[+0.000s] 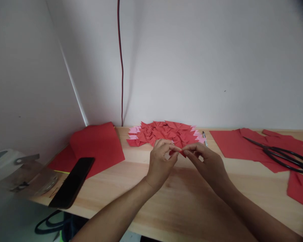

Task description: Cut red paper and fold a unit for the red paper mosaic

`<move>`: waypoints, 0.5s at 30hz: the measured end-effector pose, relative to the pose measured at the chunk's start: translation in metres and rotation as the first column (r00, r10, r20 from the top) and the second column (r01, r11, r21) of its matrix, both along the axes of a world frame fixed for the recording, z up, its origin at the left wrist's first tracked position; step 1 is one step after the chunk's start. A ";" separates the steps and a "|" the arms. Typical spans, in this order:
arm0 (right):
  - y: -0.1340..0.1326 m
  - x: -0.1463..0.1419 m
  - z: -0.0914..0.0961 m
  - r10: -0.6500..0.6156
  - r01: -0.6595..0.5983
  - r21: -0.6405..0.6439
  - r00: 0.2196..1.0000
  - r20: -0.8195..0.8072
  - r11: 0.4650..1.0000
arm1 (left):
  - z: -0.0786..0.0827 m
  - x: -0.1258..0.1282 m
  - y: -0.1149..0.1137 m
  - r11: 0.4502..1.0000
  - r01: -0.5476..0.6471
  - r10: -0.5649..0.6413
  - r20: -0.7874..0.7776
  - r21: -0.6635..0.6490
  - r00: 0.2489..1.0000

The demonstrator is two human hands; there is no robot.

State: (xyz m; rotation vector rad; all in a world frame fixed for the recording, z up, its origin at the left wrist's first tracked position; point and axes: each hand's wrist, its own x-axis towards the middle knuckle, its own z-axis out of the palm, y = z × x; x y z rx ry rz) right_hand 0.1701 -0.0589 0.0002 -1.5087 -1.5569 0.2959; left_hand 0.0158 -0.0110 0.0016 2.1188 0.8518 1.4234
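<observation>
Both my hands meet above the middle of the wooden table (187, 201). My left hand (160, 163) and my right hand (207, 161) pinch a small folded piece of red paper (179, 153) between thumbs and fingertips; most of the piece is hidden by the fingers. Just behind the hands lies a heap of folded red and pink paper triangles (165, 132).
Red paper sheets (96, 144) lie at the left with a black phone (73, 181) over the table edge. More red sheets (244, 144) and black scissors (282, 154) lie at the right. A pen (204, 137) rests beside the heap. A red cable (121, 67) hangs down the wall.
</observation>
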 end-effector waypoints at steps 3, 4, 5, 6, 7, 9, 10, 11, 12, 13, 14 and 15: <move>0.000 0.000 0.000 -0.011 0.010 0.044 0.999 0.031 0.999 | 0.000 0.000 0.000 0.999 -0.012 0.014 -0.034 0.049 0.999; 0.000 0.000 0.000 -0.013 0.011 0.059 0.999 0.043 0.998 | 0.001 0.000 -0.001 0.998 -0.014 0.017 -0.047 0.069 0.999; 0.000 0.000 0.000 -0.016 0.012 0.074 0.998 0.056 0.997 | 0.001 0.000 -0.001 0.996 -0.014 0.020 -0.059 0.088 0.998; 0.000 -0.001 0.000 -0.018 0.012 0.087 0.997 0.069 0.996 | 0.001 0.000 -0.001 0.994 -0.013 0.020 -0.067 0.104 0.998; 0.000 -0.001 0.000 -0.019 0.010 0.101 0.996 0.082 0.995 | 0.002 0.000 -0.001 0.993 -0.011 0.020 -0.071 0.118 0.997; 0.000 -0.002 0.000 -0.017 0.003 0.134 0.994 0.104 0.991 | 0.002 0.000 -0.001 0.990 -0.011 0.021 -0.068 0.139 0.997; -0.001 -0.002 -0.001 -0.016 -0.002 0.151 0.993 0.115 0.989 | 0.002 -0.001 -0.001 0.989 -0.013 0.023 -0.066 0.147 0.998; -0.001 -0.002 -0.001 -0.016 -0.005 0.168 0.992 0.124 0.986 | 0.002 -0.001 -0.001 0.988 -0.018 0.028 -0.063 0.155 0.998; -0.002 -0.002 -0.001 -0.020 -0.005 0.185 0.991 0.131 0.983 | 0.001 -0.001 -0.001 0.986 -0.023 0.033 -0.060 0.166 0.998; -0.002 -0.002 -0.002 -0.027 0.000 0.202 0.991 0.134 0.979 | 0.001 -0.002 -0.001 0.984 -0.028 0.039 -0.058 0.179 0.998; -0.003 -0.002 -0.002 -0.034 0.005 0.213 0.990 0.134 0.977 | 0.001 -0.002 -0.001 0.981 -0.033 0.045 -0.058 0.193 0.997; -0.003 -0.002 -0.002 -0.041 0.011 0.222 0.990 0.131 0.975 | 0.001 -0.002 -0.001 0.977 -0.038 0.051 -0.059 0.209 0.997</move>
